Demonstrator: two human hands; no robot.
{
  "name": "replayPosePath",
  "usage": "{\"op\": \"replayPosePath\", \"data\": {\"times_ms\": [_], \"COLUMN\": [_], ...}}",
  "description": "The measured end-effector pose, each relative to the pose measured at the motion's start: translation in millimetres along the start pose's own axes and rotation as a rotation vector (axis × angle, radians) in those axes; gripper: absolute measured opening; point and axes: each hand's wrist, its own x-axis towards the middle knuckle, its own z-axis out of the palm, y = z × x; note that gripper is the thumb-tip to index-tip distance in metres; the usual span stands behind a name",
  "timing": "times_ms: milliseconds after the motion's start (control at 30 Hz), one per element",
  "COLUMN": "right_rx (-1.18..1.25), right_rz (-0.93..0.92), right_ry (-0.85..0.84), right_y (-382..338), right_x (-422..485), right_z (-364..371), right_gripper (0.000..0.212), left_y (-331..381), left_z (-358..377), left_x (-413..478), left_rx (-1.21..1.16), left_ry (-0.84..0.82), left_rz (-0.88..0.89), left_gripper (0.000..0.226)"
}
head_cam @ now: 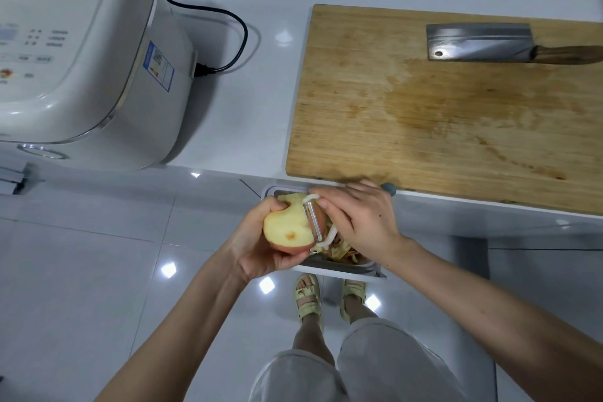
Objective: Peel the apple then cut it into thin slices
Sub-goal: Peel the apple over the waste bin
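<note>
My left hand (257, 245) grips a mostly peeled apple (287, 225), pale yellow with red skin left along its lower and right side. My right hand (359, 222) holds a white Y-shaped peeler (315, 222), whose blade lies against the apple's right side. Both hands are over a small bin (342, 266) on the floor that holds peel strips (342, 253). A wooden cutting board (440, 108) lies on the counter, with a cleaver (483, 42) resting flat near its far right edge.
A white rice cooker (75, 52) stands on the counter at the left, its black power cord (235, 33) looping behind it. The white counter edge (228, 173) runs just beyond the hands. My feet in sandals (326, 297) stand on the tiled floor below.
</note>
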Motion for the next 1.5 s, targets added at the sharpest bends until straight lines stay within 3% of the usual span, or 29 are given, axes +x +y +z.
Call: {"op": "replayPosePath", "data": {"times_ms": [167, 300, 433, 567, 933, 1233, 1367, 1500], "right_rx": [0.033, -0.035, -0.051, -0.041, -0.033, 0.028, 0.044, -0.028], "right_rz": [0.042, 0.119, 0.217, 0.284, -0.038, -0.008, 0.056, 0.163], "right_ry": [-0.057, -0.161, -0.231, -0.172, -0.004, -0.024, -0.091, -0.201], "right_y": [4, 27, 26, 14, -12, 6, 4, 13], "right_x": [-4, -19, -25, -11, 17, 4, 0, -2], "right_z": [8, 5, 6, -1, -3, 9, 16, 18], "right_gripper": [0.036, 0.026, 0.029, 0.033, 0.025, 0.04, 0.033, 0.03], "left_y": [-1, 4, 17, 17, 13, 7, 5, 8], "left_z": [-3, -10, -10, -12, -9, -12, -14, -19], "left_x": [1, -9, -10, -6, -5, -3, -1, -4], "left_rx": [0.016, -0.02, -0.005, 0.087, 0.201, 0.143, 0.131, 0.166], "left_ry": [0.031, -0.074, -0.056, -0.01, -0.024, -0.043, -0.004, -0.023], "left_rz": [-0.06, -0.059, 0.017, 0.025, 0.035, -0.022, -0.007, 0.01], "left_gripper": [0.04, 0.058, 0.051, 0.052, 0.039, 0.043, 0.043, 0.06]}}
